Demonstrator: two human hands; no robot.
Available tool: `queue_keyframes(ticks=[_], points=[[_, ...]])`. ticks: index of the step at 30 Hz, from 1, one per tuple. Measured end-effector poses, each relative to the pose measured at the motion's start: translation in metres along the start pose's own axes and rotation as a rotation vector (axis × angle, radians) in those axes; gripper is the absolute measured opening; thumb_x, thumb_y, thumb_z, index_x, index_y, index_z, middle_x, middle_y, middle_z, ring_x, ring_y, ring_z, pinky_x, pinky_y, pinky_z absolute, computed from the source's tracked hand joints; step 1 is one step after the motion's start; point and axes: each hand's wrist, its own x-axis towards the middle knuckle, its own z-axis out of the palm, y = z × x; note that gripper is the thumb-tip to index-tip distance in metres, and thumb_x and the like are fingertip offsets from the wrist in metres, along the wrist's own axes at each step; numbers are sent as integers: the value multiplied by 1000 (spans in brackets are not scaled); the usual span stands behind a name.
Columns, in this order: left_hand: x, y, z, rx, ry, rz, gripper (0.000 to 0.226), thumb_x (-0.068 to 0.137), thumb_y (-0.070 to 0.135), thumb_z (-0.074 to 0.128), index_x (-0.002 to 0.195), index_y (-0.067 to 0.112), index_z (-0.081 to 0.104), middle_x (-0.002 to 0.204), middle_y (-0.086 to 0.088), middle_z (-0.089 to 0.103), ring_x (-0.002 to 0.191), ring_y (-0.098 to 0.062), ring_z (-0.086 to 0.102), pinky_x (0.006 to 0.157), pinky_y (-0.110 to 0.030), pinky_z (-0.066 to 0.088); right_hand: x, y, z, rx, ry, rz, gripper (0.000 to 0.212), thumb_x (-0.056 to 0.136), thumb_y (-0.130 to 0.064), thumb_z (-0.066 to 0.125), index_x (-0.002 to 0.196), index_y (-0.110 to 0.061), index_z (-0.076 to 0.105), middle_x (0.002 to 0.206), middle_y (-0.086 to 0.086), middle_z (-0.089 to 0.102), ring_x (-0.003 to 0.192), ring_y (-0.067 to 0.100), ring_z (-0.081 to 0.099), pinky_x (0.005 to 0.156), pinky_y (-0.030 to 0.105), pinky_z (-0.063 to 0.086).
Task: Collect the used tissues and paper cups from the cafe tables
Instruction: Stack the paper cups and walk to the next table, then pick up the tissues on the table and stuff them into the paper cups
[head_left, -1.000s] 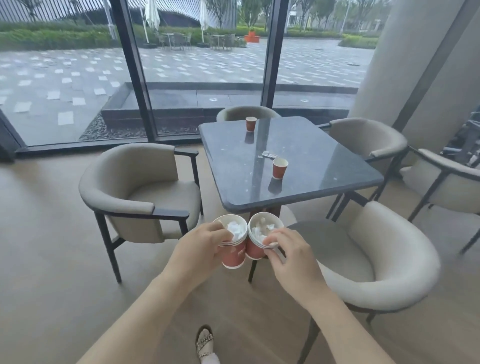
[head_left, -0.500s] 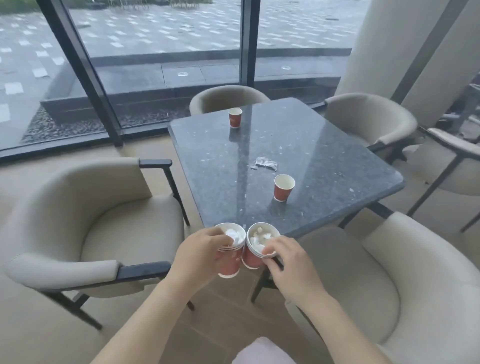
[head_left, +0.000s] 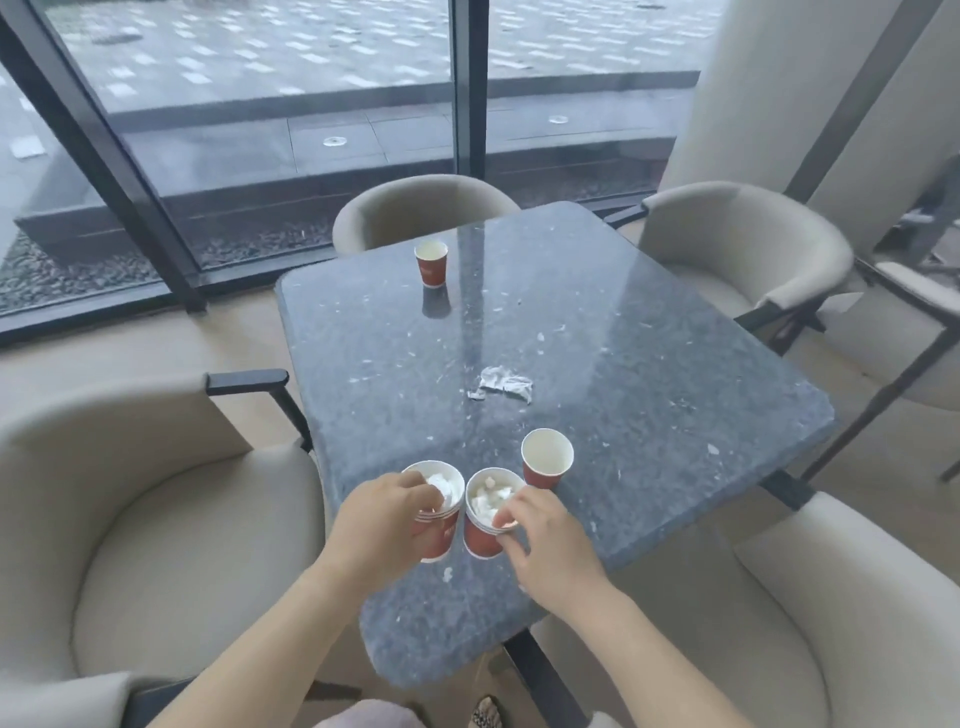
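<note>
Left hand (head_left: 379, 519) grasping one cup stack (head_left: 442, 535), right hand (head_left: 545, 543) grasping second stack (head_left: 480, 540), two loose cups (head_left: 545, 465) (head_left: 431, 266), one tissue (head_left: 505, 385)

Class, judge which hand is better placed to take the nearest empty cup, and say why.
Right, probably: the right hand, gripping the right stack, sits just beside the empty cup; the left hand with the left stack lies farther away.

The left hand (head_left: 382, 519) covered most of the left stack of red paper cups (head_left: 444, 538). The right hand (head_left: 545, 551) hid the near rim of the right stack of red paper cups (head_left: 480, 540), so neither stack could be counted. The marking on the far red paper cup (head_left: 431, 267) was too small to read. The bottom edge cut off a sandalled foot (head_left: 485, 714).
</note>
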Motion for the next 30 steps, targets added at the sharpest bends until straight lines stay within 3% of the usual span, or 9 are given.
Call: queue_keyframes(ticks=[7, 13, 20, 22, 24, 25, 28, 30], points=[[45, -23, 11, 55, -57, -13, 18, 74, 28, 66, 81, 11, 68, 82, -5, 65, 77, -31, 58, 67, -28, 33, 49, 18, 15, -8, -34, 7, 7, 82, -12, 62, 88, -16, 61, 97, -5, 56, 94, 14, 49, 77, 23, 41], [70, -51, 26, 135, -141, -89, 22, 81, 37, 57, 91, 19, 65, 93, 3, 63, 90, -23, 58, 72, -28, 30, 86, 25, 29, -58, -114, 4, 6, 83, -14, 59, 89, -14, 61, 98, -1, 57, 93, 21, 49, 75, 31, 43], [87, -69, 51, 283, -273, -136, 14, 86, 25, 56, 99, 25, 63, 103, 5, 60, 97, -21, 56, 77, -29, 32, 111, 34, 52, -203, -194, 55, 14, 86, -8, 50, 96, -14, 59, 104, 0, 53, 98, 22, 47, 67, 30, 40], [87, -70, 55, 326, -289, -93, 17, 70, 24, 76, 83, 25, 65, 87, 7, 63, 81, -18, 61, 68, -26, 38, 113, 37, 55, -207, -184, 74, 17, 86, -5, 50, 97, -15, 59, 105, 0, 54, 98, 22, 47, 66, 30, 39], [88, -70, 58, 366, -272, -49, 39, 35, 21, 92, 61, 26, 63, 66, 9, 60, 58, -15, 60, 54, -22, 43, 114, 38, 55, -192, -167, 79, 19, 85, -4, 51, 99, -15, 60, 107, -1, 55, 100, 22, 47, 66, 31, 40], [89, -71, 59, 370, -247, -66, 41, 33, 19, 92, 62, 27, 63, 69, 9, 61, 61, -15, 61, 55, -23, 44, 114, 37, 54, -179, -161, 77, 20, 86, -5, 52, 100, -15, 60, 108, -1, 55, 101, 22, 47, 67, 32, 41], [91, -73, 65, 282, -255, -122, 30, 75, 19, 72, 102, 26, 62, 115, 3, 56, 105, -21, 55, 86, -33, 40, 115, 36, 49, -147, -152, 67, 17, 87, -13, 56, 103, -16, 61, 109, -3, 57, 106, 20, 46, 72, 33, 44], [92, -75, 68, 259, -234, -107, 31, 85, 29, 61, 115, 27, 54, 129, 5, 48, 116, -20, 47, 94, -33, 34, 116, 36, 46, -127, -138, 54, 18, 87, -17, 57, 104, -18, 60, 110, -5, 57, 108, 18, 46, 74, 31, 44]])
